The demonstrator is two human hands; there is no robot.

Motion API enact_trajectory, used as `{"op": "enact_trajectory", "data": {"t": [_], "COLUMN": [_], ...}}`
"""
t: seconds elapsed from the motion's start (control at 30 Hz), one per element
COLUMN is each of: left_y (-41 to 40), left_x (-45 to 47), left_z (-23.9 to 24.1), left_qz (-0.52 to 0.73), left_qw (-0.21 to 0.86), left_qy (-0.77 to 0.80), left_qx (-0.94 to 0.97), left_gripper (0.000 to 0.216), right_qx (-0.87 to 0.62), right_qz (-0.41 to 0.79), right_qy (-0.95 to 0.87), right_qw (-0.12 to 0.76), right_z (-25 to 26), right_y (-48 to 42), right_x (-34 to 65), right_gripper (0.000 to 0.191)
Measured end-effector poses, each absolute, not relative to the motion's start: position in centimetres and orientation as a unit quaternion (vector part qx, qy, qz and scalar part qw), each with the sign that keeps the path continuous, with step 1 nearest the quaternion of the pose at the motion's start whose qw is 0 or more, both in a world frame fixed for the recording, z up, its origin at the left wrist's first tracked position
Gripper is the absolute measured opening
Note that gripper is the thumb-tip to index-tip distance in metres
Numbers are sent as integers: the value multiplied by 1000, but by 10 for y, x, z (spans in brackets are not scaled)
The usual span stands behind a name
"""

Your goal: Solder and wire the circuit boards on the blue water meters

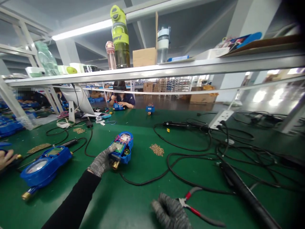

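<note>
Blue meter housing [122, 148] lies on the green desk [143, 203] near the middle of the view, its top open so that a small circuit board and a round dial face show inside, with a brass fitting at its near end. The left hand [101, 161], in a grey knitted glove on a black sleeve, reaches out to it; its fingers [110, 152] curl around the near left edge of the housing and grip it there. The right hand [170, 212], gloved in the same grey knit, sits low at the bottom edge of the view with its fingers bent loosely inward; it lies just beside the red-handled pliers [195, 206], touching or almost touching the jaws end, and I cannot tell whether it has hold of them.

A small heap of brass screws [156, 149] lies to the right of the housing, apart from it. A second blue meter [44, 167] rests further left, closed, with a large dial window. Black cables [190, 152] loop across the right half of the desk, and a thick black tool handle [240, 187] lies among them. A white power strip [220, 118] sits further back. Another person's hand [6, 158] shows at the far left edge, and another person sits across the desk [122, 98]. Bottles stand on the shelf [166, 68] overhead.
</note>
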State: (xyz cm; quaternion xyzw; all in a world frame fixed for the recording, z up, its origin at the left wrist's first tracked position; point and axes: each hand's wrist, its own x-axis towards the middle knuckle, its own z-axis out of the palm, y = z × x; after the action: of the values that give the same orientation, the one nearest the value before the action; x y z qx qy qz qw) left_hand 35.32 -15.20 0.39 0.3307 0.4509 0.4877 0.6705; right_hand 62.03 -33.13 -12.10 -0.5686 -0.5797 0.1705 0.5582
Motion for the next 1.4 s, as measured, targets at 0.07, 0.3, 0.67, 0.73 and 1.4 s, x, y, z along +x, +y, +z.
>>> {"op": "enact_trajectory", "data": {"t": [0.07,0.3,0.67,0.73,1.4], "left_y": [-176,-242,-228,-246,-289], "left_x": [350,359,380,373,386], "left_z": [9,8,22,19,-34], "left_qz": [471,283,309,398,433], "left_qw": [702,826,635,565,672], "left_qy": [420,269,430,452,291], "left_qx": [330,408,563,564,525], "left_gripper": [64,66,77,82,69], "right_qx": [-543,-493,-476,-493,-451], "right_qz": [259,339,451,457,421], "right_qy": [-597,-527,-615,-595,-611], "right_qw": [531,603,437,441,496], "right_z": [-100,-68,-31,-31,-21], "right_y": [-328,-327,-352,-352,-347], "right_x": [635,666,648,648,651], "right_gripper": [70,52,68,74,29]}}
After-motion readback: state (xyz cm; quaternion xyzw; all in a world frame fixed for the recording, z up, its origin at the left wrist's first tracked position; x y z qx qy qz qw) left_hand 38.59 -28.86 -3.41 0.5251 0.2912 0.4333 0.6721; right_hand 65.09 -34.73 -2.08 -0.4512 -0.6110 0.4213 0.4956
